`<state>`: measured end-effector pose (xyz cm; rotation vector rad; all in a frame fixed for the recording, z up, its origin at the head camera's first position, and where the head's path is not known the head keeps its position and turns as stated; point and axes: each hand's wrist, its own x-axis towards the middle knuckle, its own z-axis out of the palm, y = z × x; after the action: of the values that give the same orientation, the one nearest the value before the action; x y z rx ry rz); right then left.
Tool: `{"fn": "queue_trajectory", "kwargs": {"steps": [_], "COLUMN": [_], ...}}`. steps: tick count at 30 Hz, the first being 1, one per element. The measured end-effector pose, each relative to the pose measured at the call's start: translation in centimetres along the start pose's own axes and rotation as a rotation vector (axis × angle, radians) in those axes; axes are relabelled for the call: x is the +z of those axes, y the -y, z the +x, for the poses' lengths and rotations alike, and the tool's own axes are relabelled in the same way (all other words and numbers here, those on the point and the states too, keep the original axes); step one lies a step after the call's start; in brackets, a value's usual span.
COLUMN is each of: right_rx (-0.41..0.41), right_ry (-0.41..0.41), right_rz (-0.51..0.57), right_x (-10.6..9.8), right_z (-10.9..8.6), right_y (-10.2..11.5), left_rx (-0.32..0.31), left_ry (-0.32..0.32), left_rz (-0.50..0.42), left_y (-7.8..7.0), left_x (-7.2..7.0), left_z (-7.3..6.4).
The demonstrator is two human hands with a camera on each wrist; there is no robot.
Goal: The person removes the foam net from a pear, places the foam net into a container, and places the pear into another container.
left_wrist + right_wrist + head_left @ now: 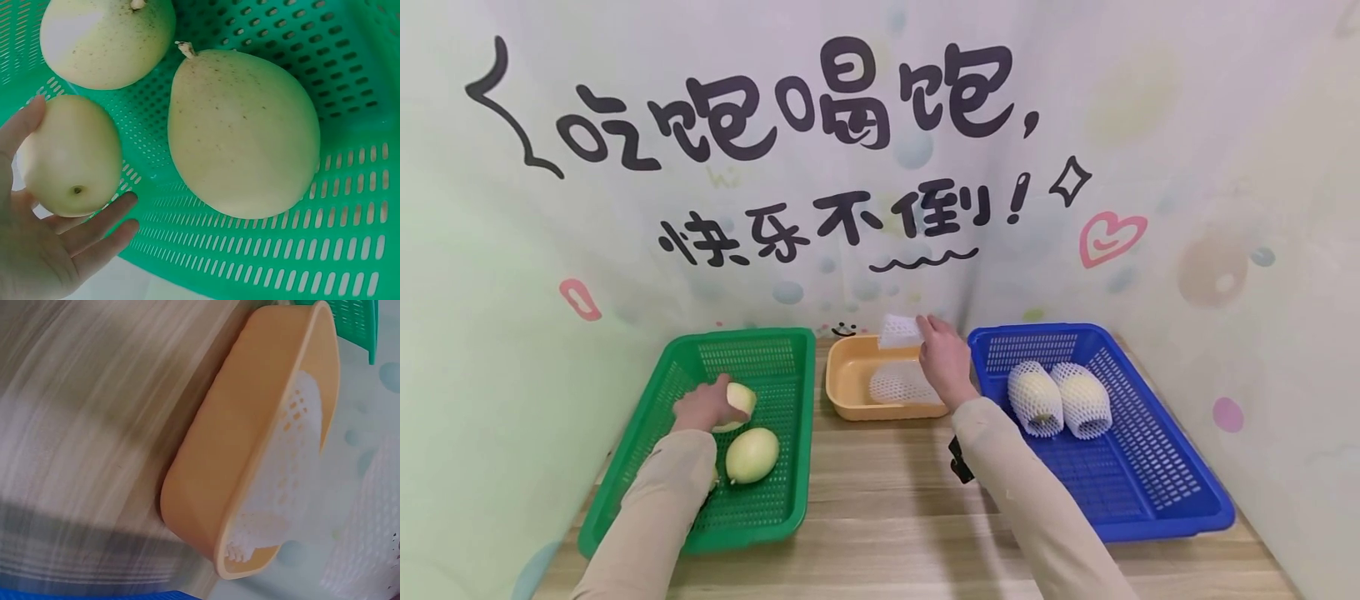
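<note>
Head view: a pale melon (742, 400) is gripped in the left hand (702, 406), a foam sleeve (897, 332) pinched in the right hand (946, 362), well apart. Sleeving is seemingly being prepared; melon and sleeve should be brought together.

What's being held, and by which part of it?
Right hand pinches a white foam net by one end. Left hand touches a pale fruit at its side; whether it grips, I cannot tell.

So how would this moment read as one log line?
left hand: around oval pale-yellow melon in green plastic basket | right hand: pinching white foam-mesh sleeve near orange plastic bin
</note>
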<state>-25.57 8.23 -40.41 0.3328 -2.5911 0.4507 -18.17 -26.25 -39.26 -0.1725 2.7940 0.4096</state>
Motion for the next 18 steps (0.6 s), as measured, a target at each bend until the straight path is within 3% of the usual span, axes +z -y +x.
{"fn": "queue_trajectory", "kwargs": {"steps": [8,14,18], "right_rx": [-0.010,-0.017,-0.034], "right_ry": [-0.010,0.017,0.079], "right_rz": [-0.075,-0.070,-0.049], "right_x": [1.5,2.6,3.3], "right_z": [-0.8,-1.5,-2.0], "right_y": [-0.7,-0.9,-0.7], "left_rx": [-0.018,-0.015,-0.010], "left_ry": [0.093,0.099,0.092], "left_rz": [0.050,0.047,0.035], "left_y": [0.0,0.2,0.3], "left_x": [0.1,0.5,0.6], "left_z": [-0.4,-0.4,-0.5]}}
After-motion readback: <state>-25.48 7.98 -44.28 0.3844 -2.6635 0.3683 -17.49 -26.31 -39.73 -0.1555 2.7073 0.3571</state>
